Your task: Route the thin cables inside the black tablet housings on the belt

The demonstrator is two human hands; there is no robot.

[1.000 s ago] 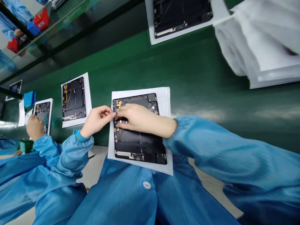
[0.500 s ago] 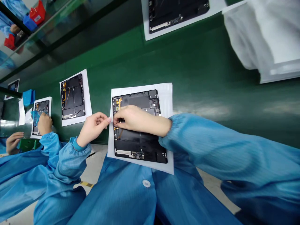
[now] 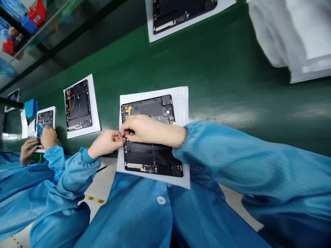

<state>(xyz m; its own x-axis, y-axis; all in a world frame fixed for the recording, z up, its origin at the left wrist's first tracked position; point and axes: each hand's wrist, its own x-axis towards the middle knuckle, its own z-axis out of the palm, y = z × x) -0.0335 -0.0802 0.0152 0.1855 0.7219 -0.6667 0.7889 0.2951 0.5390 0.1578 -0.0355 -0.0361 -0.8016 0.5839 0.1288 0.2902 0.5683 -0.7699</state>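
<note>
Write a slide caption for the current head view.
Left hand and right hand close together at the left edge of an opened electronic device on a white sheet, green bench beneath.

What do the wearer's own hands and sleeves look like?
Left hand and right hand are both ungloved. Left sleeve and right sleeve are long, loose, blue, gathered at the wrist. Blue band around the left wrist.

One left hand [image 3: 104,142] and one right hand [image 3: 141,128] of the wearer, two co-worker hands [image 3: 48,137] around the leftward tablet, four opened tablets [image 3: 152,155], two red bins [image 3: 37,14], one blue bin [image 3: 29,23], one blue box [image 3: 31,108], one white coat button [image 3: 161,200].
</note>
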